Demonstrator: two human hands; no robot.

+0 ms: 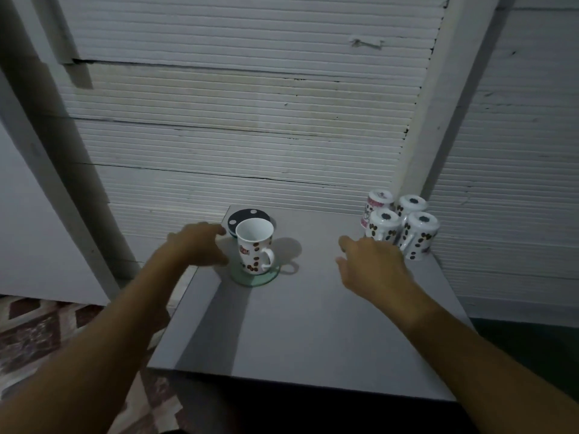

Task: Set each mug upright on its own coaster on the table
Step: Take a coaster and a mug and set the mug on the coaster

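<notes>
One mug (254, 247) of the five in view stands upright on a coaster, so by my reckoning the task is about a fifth done. It is a tall, slightly flared white ceramic mug printed with brown coffee-bean shapes, its handle turned toward the right, and it sits on a round, pale green, glassy-looking coaster (255, 278) near the left side of the grey table (313, 324). Directly behind it lies a stack of round dark coasters (247, 218) with white dots on the top one (how many are in the stack I cannot tell).

Four mugs wait upside down, bases up, clustered tight at the table's far right corner: three carry the same bean print (383, 227) (419, 234) (409, 204), and the rear left one (377, 203) has pink and red lettering instead. Each still needs a coaster laid out and then turning over.

The left hand (195, 244) hovers just beside the upright mug, fingers loosely spread, holding nothing; whether it touches the mug is unclear. The right hand (372, 266) reaches toward the inverted cluster, open and relaxed, also empty, its fingertips near the closest mug but apart from it.

The tabletop looks matte and smooth; the wall behind is ribbed white board, cracked in places.
</notes>
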